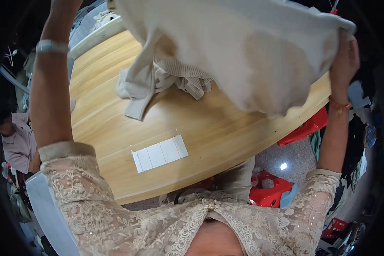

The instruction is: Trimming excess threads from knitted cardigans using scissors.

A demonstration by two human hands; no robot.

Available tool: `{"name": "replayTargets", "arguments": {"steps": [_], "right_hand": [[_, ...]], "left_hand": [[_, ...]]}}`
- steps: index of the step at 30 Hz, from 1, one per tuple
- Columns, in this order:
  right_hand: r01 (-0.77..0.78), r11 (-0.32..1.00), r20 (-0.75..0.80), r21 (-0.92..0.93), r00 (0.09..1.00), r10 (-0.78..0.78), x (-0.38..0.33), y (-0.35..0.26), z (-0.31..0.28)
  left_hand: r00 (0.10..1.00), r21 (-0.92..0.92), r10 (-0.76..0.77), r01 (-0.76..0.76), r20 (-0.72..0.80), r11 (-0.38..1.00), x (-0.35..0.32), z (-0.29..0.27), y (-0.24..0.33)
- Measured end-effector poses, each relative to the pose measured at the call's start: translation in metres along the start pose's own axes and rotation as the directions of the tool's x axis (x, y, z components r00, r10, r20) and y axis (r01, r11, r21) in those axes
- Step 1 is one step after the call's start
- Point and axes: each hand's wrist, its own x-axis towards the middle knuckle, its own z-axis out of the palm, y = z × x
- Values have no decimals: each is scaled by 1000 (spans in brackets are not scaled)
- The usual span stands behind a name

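A cream knit sweater (pixel 226 47) is held up and spread above the far side of the table. My right hand (pixel 347 62) grips its edge at the upper right, with the fingers closed on the fabric. My left hand (pixel 66 6) reaches up at the upper left; the top edge of the picture cuts it off and its fingers are hidden. A sleeve (pixel 143 85) hangs down to the tabletop. Beside it lies a bunched piece of ribbed knit (pixel 194 83); I cannot tell whether it is part of the same garment.
The light wood table (pixel 226 132) has a curved near edge. On it lies a white sheet (pixel 160 153) divided into panels. Red plastic stools (pixel 271 187) stand on the floor at the right. A person in a pale shirt (pixel 19 141) is at the far left.
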Motion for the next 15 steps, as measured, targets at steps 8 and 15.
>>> {"name": "replayTargets", "arguments": {"steps": [8, 15], "right_hand": [[-103, 939, 774, 329, 598, -206, -270, -125, 97], [-391, 870, 885, 300, 454, -101, -348, -163, 127]], "left_hand": [[714, 868, -603, -12, 355, 497, -291, -113, -7], [565, 378, -796, 703, 215, 602, -464, -44, 65]]}}
